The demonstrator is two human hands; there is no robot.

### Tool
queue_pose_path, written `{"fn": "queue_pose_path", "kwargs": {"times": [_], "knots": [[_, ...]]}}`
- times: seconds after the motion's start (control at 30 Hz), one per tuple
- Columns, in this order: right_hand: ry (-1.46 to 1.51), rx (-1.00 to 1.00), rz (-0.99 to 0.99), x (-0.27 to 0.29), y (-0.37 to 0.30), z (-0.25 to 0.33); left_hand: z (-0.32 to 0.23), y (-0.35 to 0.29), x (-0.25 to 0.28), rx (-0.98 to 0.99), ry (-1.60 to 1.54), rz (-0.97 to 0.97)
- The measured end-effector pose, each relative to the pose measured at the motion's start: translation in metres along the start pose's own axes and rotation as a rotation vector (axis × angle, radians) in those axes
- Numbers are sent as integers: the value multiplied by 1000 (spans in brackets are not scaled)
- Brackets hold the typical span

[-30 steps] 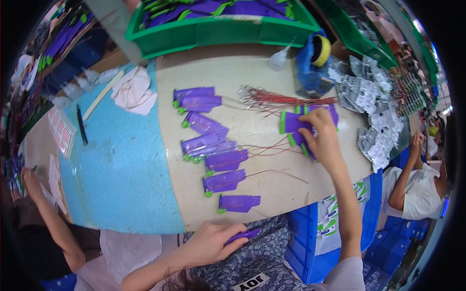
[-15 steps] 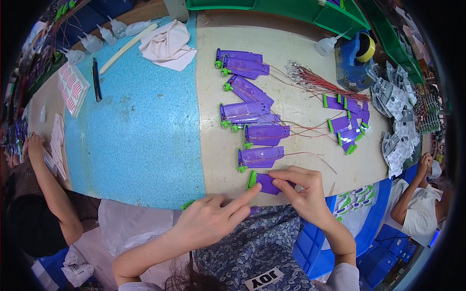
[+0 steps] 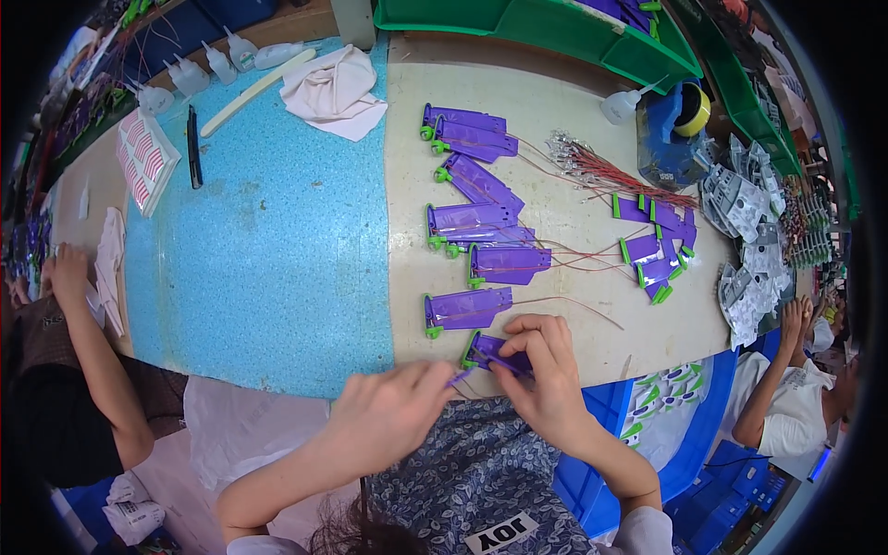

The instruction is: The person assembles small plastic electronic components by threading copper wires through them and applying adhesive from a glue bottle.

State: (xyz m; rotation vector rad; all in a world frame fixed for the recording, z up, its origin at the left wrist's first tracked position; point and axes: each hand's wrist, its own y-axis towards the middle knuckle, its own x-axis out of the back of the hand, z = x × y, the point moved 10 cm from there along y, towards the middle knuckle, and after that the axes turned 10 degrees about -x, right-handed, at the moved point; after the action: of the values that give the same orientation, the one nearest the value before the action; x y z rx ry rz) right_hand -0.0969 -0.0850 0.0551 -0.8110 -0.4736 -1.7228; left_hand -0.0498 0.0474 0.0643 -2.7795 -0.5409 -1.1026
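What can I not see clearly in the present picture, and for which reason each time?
All in the head view:
The exact piece at the tips of the left hand: blurred by motion and too small.
The right end of the purple part: covered by the right hand.
The far side of the green bin: cut off by the upper edge.
Single ends of the red wires: too small.

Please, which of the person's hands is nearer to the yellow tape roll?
Right. In the picture, the right hand, on a purple piece, is below and to the left of the yellow tape roll. The left hand is also below it, but farther to the left.
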Motion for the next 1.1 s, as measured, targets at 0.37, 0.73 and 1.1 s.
{"fn": "queue_pose_path", "kwargs": {"times": [0.37,0.73,1.1], "knots": [[328,-188,16,1,6,-18,-19,-13,-11,-254,13,14],[-182,114,-84,4,8,24,-10,-2,-24,-202,130,128],[932,-299,208,3,-6,-25,-12,38,4,-82,-326,-302]]}}
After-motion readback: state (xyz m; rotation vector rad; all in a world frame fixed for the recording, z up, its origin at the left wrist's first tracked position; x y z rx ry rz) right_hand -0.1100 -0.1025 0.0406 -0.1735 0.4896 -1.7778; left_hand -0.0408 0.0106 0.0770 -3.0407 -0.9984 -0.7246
